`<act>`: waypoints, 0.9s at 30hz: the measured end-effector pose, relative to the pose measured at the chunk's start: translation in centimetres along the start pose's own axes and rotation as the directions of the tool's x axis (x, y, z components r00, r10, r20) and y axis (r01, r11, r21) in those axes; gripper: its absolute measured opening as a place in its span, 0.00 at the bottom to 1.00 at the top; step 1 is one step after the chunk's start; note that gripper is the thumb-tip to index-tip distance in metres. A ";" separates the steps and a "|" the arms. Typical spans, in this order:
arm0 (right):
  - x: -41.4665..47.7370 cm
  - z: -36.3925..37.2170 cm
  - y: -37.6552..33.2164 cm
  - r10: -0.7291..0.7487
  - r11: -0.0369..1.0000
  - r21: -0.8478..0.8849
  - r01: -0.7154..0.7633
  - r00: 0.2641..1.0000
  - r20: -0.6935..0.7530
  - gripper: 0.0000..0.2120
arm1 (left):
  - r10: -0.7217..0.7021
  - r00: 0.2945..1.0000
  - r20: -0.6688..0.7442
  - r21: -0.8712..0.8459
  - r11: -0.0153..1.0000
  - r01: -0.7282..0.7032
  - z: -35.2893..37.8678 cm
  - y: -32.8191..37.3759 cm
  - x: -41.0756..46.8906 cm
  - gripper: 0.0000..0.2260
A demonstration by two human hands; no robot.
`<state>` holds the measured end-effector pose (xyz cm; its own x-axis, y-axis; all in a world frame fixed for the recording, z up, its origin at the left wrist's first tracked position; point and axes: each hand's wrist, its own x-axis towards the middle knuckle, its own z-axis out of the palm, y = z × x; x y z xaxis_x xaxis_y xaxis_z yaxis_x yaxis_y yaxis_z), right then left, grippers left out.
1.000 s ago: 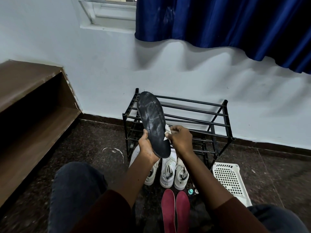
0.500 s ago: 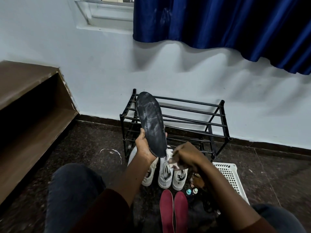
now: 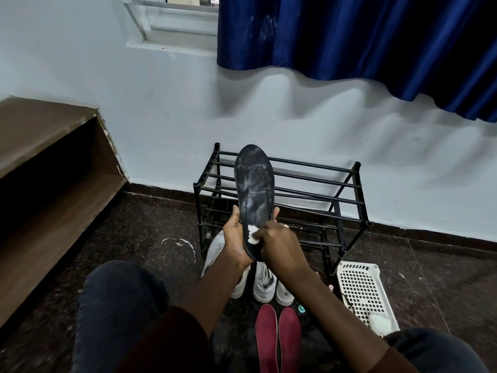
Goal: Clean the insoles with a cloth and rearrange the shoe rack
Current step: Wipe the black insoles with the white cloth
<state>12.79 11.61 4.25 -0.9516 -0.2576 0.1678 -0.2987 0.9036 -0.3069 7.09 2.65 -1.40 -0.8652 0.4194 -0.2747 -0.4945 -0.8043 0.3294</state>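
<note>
A black insole (image 3: 254, 189) with pale smears stands upright in front of me, toe end up. My left hand (image 3: 236, 238) grips its heel end from the left. My right hand (image 3: 278, 243) pinches a small white cloth (image 3: 252, 235) and presses it against the insole's lower part. Behind the insole stands a black metal shoe rack (image 3: 322, 189) against the wall, its top bars bare. White sneakers (image 3: 265, 284) sit on the floor below my hands, and two red insoles (image 3: 278, 337) lie side by side nearer to me.
A white perforated plastic basket (image 3: 360, 289) lies on the floor at the right of the rack. A brown wooden bench or shelf (image 3: 45, 168) runs along the left. A white string (image 3: 178, 243) lies on the dark floor. My knees frame the bottom of the view.
My right hand dropped down and away from the insole half a second ago, then came back with the cloth onto its lower part. The insole now shows more pale smears.
</note>
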 end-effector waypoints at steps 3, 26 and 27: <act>-1.0 0.7 0.3 0.032 0.996 0.079 -0.035 0.999 0.044 0.12 | 0.007 1.000 -0.028 -0.009 1.000 -0.007 -0.4 0.0 0.4 0.28; -1.8 0.6 1.6 0.189 0.974 0.129 -0.185 0.982 -0.018 0.14 | -0.095 0.993 -0.074 0.041 0.994 0.099 -0.5 -1.3 0.0 0.29; -1.4 0.5 1.6 0.180 0.979 0.106 -0.174 0.982 -0.050 0.14 | -0.115 0.990 -0.078 0.070 0.990 0.120 -0.5 -1.5 0.1 0.30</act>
<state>13.61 13.23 3.01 -0.9849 -0.0728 0.1568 -0.1343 0.8932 -0.4291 7.76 3.64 -2.37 -0.7938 0.4748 -0.3799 -0.5993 -0.7168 0.3565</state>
